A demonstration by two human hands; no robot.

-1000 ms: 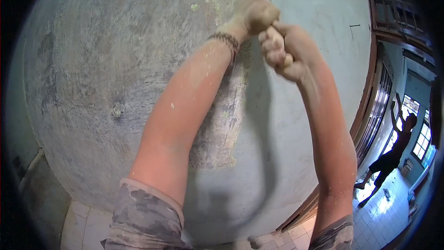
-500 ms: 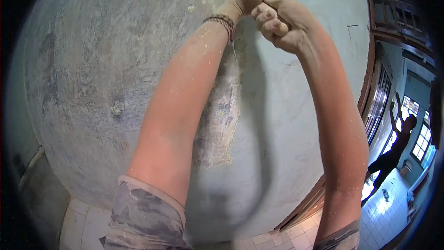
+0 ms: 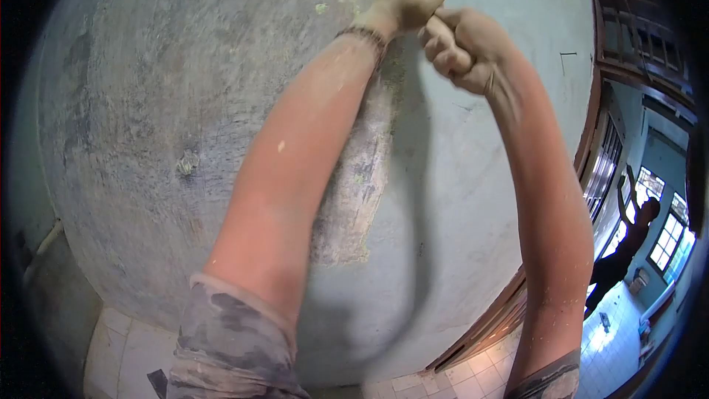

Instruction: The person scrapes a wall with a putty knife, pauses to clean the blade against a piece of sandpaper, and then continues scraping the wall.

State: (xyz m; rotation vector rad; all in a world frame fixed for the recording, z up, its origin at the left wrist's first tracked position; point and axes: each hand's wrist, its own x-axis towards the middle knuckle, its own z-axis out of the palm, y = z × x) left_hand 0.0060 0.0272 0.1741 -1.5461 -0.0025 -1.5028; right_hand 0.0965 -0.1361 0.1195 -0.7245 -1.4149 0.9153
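High on the wall, my left hand (image 3: 410, 1) is closed in a fist, knuckles turned away from me. My right hand (image 3: 465, 48) is closed just to its right and slightly lower, fingers curled toward the palm, and the two hands touch. Whatever they grip is hidden behind the fingers. Behind them the wall (image 3: 473, 177) shows two surfaces: a grey, scraped, mottled area (image 3: 185, 103) on the left and pale green paint on the right, with a ragged border near my hands. Small pale flakes dot both forearms.
A nail (image 3: 567, 54) sticks out of the wall at the right. Beyond it stands a brown wooden door frame (image 3: 597, 96). Through the doorway another person (image 3: 628, 247) reaches up with both arms, near bright windows. Tiled floor (image 3: 473, 369) runs along the wall's foot.
Both closed hands have shifted slightly down and to the right in view, still together. The view itself has moved a little, and the other person appears slightly lower.
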